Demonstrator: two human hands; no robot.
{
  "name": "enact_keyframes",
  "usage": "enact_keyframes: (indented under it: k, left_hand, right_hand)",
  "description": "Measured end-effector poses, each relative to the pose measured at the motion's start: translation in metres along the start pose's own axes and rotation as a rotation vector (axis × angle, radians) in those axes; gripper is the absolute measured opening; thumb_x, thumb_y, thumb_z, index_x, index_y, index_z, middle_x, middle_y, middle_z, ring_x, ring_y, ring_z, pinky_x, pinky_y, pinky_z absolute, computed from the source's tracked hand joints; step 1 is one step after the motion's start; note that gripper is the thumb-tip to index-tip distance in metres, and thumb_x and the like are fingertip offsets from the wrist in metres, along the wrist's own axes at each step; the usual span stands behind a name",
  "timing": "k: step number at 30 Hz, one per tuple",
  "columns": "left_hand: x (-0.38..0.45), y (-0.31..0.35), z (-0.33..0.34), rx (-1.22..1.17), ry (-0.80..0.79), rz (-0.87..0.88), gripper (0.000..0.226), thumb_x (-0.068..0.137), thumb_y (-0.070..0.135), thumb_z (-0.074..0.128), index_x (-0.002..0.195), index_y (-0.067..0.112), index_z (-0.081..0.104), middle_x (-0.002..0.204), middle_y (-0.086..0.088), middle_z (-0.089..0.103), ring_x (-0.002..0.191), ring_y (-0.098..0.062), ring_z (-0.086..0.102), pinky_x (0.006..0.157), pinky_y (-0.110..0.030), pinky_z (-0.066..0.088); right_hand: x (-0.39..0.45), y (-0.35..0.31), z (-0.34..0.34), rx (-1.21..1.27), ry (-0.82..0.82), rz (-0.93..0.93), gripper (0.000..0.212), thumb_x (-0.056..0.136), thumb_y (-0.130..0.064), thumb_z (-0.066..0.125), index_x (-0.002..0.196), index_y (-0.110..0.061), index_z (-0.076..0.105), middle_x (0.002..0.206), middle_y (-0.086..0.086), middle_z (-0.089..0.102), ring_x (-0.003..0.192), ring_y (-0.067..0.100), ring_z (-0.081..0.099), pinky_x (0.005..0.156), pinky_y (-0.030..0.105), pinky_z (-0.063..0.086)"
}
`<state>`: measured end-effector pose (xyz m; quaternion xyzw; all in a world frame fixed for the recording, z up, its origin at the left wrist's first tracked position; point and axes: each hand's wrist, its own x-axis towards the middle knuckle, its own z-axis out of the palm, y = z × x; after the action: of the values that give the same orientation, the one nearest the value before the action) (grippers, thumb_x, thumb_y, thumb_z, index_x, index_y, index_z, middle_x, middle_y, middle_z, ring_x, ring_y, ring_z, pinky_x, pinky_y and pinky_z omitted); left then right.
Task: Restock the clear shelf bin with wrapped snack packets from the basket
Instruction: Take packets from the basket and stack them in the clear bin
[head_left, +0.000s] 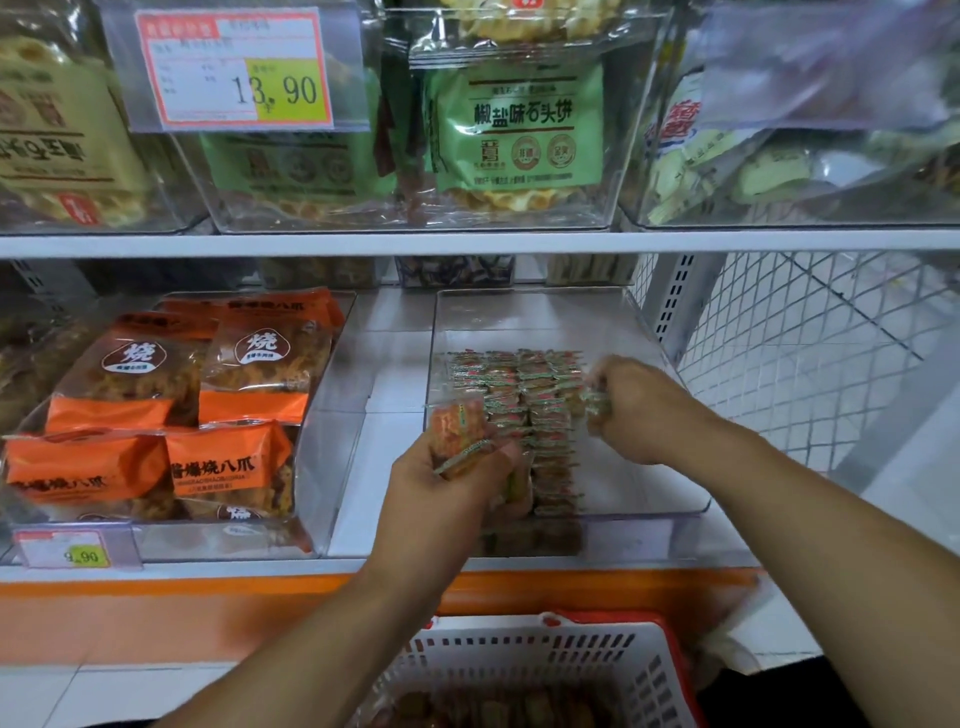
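Two bare hands reach into the clear shelf bin (675, 499) at the centre right of the frame; the left hand (441, 483) grips a small stack of wrapped snack packets (460, 431) at the bin's near left corner, thumb and fingers curled round them; the right hand (636, 410) has its fingers closed on one packet (596, 402) just beside the right edge of the rows; its detail is blurred. Neat rows of packets (524, 415), upright on edge, already fill the left part of the bin, running from its middle to the front wall; the right part of the bin floor is bare. At the bottom centre, a white plastic basket (519, 649) with a red rim holds more brownish packets, out of focus. To the left, another clear bin holds orange snack bags (171, 410), with a price tag reading 9.90 (65, 550) on its front. On the upper shelf, a bin shows a green packet (519, 124) and a price label reading 13.90 (234, 70). White wire mesh (810, 353) stands at the right.
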<state>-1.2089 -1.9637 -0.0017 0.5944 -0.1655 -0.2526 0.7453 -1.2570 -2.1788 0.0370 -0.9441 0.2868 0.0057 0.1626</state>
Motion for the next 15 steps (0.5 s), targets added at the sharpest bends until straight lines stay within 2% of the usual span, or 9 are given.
enact_keyframes:
  k: [2,4,7,9,11,13,15]
  left_hand:
    - [0.003,-0.001,-0.001,0.001,-0.013,-0.021,0.017,0.090,0.015,0.077,0.103,0.027,0.077,0.103,-0.002,0.079,0.094,-0.022,0.077,0.071,-0.037,0.064]
    - [0.005,-0.002,0.000,0.004,-0.010,-0.047,0.018,0.090,0.015,0.077,0.101,0.028,0.078,0.101,-0.001,0.079,0.092,-0.021,0.077,0.071,-0.037,0.064]
    - [0.007,-0.006,0.001,0.002,0.016,-0.075,0.018,0.088,0.013,0.078,0.100,0.027,0.079,0.100,-0.003,0.079,0.092,-0.024,0.077,0.071,-0.039,0.064]
    - [0.007,-0.009,0.001,0.012,0.019,-0.089,0.019,0.088,0.012,0.078,0.102,0.026,0.078,0.100,-0.004,0.079,0.093,-0.025,0.077,0.071,-0.039,0.064]
    - [0.008,-0.011,0.000,0.024,0.021,-0.098,0.019,0.088,0.012,0.078,0.102,0.025,0.078,0.101,-0.005,0.079,0.092,-0.025,0.077,0.072,-0.040,0.064]
    - [0.009,-0.012,-0.001,0.039,0.019,-0.099,0.017,0.087,0.014,0.079,0.100,0.025,0.078,0.101,-0.006,0.079,0.092,-0.026,0.077,0.073,-0.042,0.064]
    - [0.009,-0.012,-0.002,0.033,0.009,-0.100,0.018,0.087,0.015,0.079,0.101,0.026,0.078,0.101,-0.005,0.079,0.092,-0.025,0.077,0.072,-0.041,0.064]
  right_hand:
    - [0.015,0.002,0.017,-0.075,-0.076,0.054,0.042,0.090,-0.008,0.069,0.129,-0.008,0.054,0.134,0.016,0.045,0.120,0.034,0.051,0.098,0.037,0.047]
    - [0.027,0.004,0.031,-0.046,-0.071,0.127,0.045,0.090,-0.002,0.068,0.133,-0.008,0.054,0.139,0.018,0.037,0.124,0.038,0.048,0.105,0.041,0.046]
    - [0.040,0.008,0.048,0.087,-0.013,0.133,0.048,0.090,0.005,0.064,0.135,-0.010,0.054,0.138,0.018,0.038,0.125,0.037,0.049,0.108,0.039,0.045]
    - [0.044,0.009,0.054,0.218,0.046,0.143,0.055,0.091,0.003,0.063,0.141,-0.013,0.046,0.136,0.017,0.037,0.118,0.037,0.055,0.105,0.032,0.045]
    - [0.048,0.009,0.056,0.351,0.077,0.179,0.072,0.090,0.001,0.066,0.150,-0.020,0.034,0.138,0.016,0.036,0.114,0.035,0.056,0.096,0.025,0.042]
    - [0.052,0.011,0.059,0.411,0.052,0.233,0.088,0.089,0.000,0.067,0.159,-0.024,0.020,0.146,0.016,0.035,0.121,0.034,0.055,0.096,0.026,0.042]
    - [0.055,0.014,0.062,0.457,0.026,0.272,0.092,0.091,-0.001,0.065,0.161,-0.025,0.012,0.154,0.012,0.037,0.131,0.033,0.050,0.101,0.030,0.044]
